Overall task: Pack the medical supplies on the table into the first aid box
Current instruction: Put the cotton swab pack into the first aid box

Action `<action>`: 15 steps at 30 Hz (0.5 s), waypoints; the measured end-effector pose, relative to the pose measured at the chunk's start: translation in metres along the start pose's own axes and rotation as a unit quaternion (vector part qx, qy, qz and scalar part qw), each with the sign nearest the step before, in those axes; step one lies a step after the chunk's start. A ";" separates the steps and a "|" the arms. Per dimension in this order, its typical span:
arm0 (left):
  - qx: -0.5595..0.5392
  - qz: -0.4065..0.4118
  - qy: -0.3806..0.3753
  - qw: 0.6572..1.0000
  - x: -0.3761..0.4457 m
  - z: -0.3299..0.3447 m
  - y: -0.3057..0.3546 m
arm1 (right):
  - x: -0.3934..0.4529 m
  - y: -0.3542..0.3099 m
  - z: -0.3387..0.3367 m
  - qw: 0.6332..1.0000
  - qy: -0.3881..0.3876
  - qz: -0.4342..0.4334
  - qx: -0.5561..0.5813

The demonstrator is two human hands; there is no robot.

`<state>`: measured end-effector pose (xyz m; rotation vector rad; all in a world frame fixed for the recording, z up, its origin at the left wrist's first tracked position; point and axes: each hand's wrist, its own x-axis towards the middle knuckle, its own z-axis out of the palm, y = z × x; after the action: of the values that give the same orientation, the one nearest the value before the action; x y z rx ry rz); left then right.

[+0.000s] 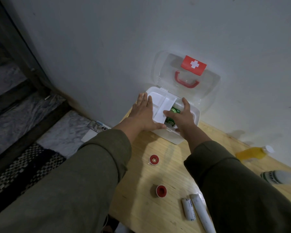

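Note:
The white first aid box (175, 137) stands open at the back of the wooden table, its clear lid (208, 91) with red handle and red cross label leaning on the wall. A white divided tray (160, 103) sits tilted over the box's left half. My left hand (144, 113) grips the tray's left and near edge. My right hand (183, 116) holds the tray's right edge, fingers above green packets (175, 110) inside the box. Two red-capped tape rolls (154, 159) (161, 190), two white bandage rolls (188, 209) (202, 212), a yellow bottle (252, 153) and a white-green bottle (279, 177) lie on the table.
The table (158, 174) stands against a grey wall. A phone (97, 126) and a white sheet lie on the marble floor to the left, beside a patterned rug (23, 167) and a dark door frame.

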<state>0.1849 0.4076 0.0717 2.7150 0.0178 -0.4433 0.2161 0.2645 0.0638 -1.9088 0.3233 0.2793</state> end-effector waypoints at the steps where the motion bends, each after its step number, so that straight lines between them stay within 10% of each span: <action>1: 0.001 -0.001 0.000 1.000 0.000 0.000 0.000 | -0.001 0.000 0.002 0.998 0.012 -0.029 -0.047; 15: -0.005 0.072 0.047 0.996 -0.007 -0.011 0.015 | -0.040 -0.001 -0.043 0.894 0.184 -0.167 -0.373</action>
<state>0.1824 0.3984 0.0886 2.7027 -0.1477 -0.2715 0.1811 0.2278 0.0931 -2.7413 0.1287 -0.2411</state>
